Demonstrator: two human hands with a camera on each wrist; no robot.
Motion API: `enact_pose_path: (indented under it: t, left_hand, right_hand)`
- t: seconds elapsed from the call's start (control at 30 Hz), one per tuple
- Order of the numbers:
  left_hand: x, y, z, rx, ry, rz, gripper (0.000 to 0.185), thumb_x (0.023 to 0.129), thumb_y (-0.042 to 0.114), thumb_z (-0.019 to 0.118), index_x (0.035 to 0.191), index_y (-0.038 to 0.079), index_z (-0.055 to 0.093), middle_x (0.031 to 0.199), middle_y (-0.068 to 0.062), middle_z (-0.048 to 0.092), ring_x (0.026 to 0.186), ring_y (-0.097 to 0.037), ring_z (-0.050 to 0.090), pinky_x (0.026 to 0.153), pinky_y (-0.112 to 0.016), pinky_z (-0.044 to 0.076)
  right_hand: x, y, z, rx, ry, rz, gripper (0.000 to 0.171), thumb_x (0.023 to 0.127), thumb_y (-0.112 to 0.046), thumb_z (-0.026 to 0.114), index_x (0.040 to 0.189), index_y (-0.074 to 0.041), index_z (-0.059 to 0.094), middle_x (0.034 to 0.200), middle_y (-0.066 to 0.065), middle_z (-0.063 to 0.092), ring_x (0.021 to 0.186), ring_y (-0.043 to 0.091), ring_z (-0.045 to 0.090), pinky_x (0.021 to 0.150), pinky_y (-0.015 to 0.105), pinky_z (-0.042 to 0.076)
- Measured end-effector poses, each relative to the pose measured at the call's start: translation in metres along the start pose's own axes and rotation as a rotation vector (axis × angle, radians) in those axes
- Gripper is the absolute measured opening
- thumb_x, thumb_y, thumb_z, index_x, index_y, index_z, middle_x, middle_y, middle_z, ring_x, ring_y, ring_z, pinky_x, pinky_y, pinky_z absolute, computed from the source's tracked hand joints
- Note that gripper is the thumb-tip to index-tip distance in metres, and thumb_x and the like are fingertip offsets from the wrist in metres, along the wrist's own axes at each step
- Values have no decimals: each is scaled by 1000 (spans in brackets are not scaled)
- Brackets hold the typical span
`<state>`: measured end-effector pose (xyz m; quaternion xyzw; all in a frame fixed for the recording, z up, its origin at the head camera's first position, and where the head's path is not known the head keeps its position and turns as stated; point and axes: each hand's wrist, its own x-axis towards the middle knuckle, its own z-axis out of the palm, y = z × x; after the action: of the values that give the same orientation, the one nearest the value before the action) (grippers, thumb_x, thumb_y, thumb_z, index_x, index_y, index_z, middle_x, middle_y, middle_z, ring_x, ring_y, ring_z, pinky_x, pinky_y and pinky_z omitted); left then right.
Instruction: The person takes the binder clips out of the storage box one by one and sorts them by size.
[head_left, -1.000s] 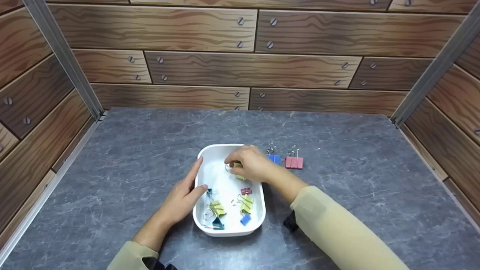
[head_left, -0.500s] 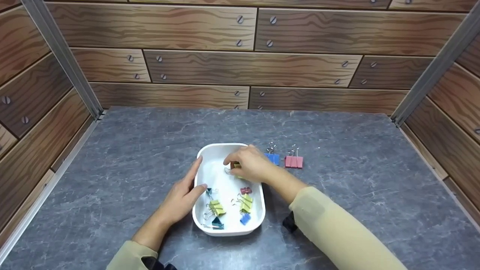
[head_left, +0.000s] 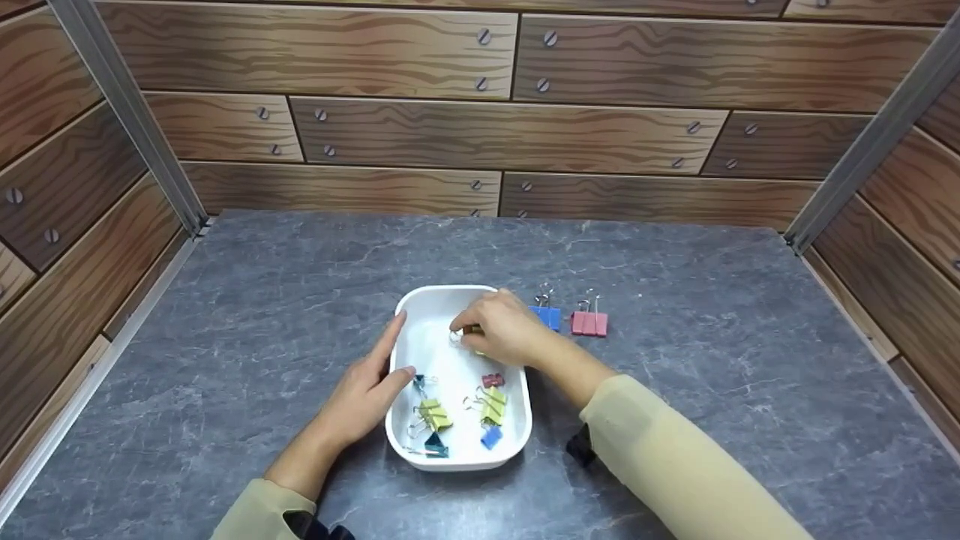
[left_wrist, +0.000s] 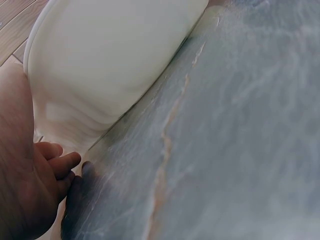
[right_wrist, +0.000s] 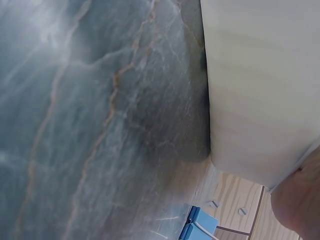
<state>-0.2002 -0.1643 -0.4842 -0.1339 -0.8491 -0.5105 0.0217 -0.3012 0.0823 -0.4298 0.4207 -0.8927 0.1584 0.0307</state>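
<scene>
A white tray [head_left: 457, 464] holds several small binder clips. My left hand [head_left: 360, 397] rests at its left rim, index finger and thumb fairly straight with tips just over the edge; the lower fingers are bent beside the wall in the left wrist view. Inside the far right part, my right hand [head_left: 501, 328] pinches a yellow binder clip [head_left: 456, 338], mostly hidden by the fingers, with a wire loop showing. Nearer lie a dark red clip [head_left: 492, 380], two yellow clips [head_left: 493, 406], a small blue clip [head_left: 491, 437] and two teal clips [head_left: 436, 445].
Outside the tray, a larger blue binder clip [head_left: 547, 318] and a pink binder clip [head_left: 589, 323] stand on the grey marbled table [head_left: 712, 337] to the right, beyond my right wrist. Wood-patterned walls [head_left: 405, 135] enclose the back and both sides.
My right fingers shift slightly at the clip; an orange-brown patch between them half a second ago is now hidden. The left hand and the tray stay put.
</scene>
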Motion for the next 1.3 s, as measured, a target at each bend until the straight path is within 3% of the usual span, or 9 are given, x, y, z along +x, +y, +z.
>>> enact_pose_path:
  t: [0.57, 0.73, 0.97, 1.3]
  left_hand:
    - [1, 1, 0, 6, 10, -13, 76, 105, 24, 60, 171, 32, 22, 166, -13, 40, 148, -27, 45, 118, -51, 37]
    - [1, -1, 2, 7, 9, -11, 76, 105, 24, 60, 171, 30, 23, 165, -14, 43, 146, -27, 48, 118, -52, 39]
    - [1, -2, 3, 10, 11, -10, 76, 105, 24, 59, 172, 29, 23, 163, -15, 44, 145, -28, 49, 117, -54, 39]
    - [2, 0, 1, 18, 8, -14, 76, 106, 24, 59, 172, 29, 22, 163, -16, 45, 145, -28, 48, 118, -54, 38]
  right_hand:
    - [0, 3, 4, 241, 94, 102, 6, 97, -17, 76, 100, -14, 80, 90, -5, 74, 88, 15, 64, 95, 45, 42]
    - [-2, 3, 3, 301, 125, 101, 6, 97, -15, 75, 100, -12, 79, 90, -4, 75, 83, 13, 65, 90, 43, 49]
    - [-5, 2, -1, 453, 177, 124, 5, 98, -12, 74, 101, -10, 78, 94, -1, 77, 92, 17, 70, 94, 54, 55]
    - [-10, 1, -17, 677, 226, 195, 9, 102, -14, 73, 107, -9, 79, 97, 0, 78, 88, 18, 71, 78, 32, 56]
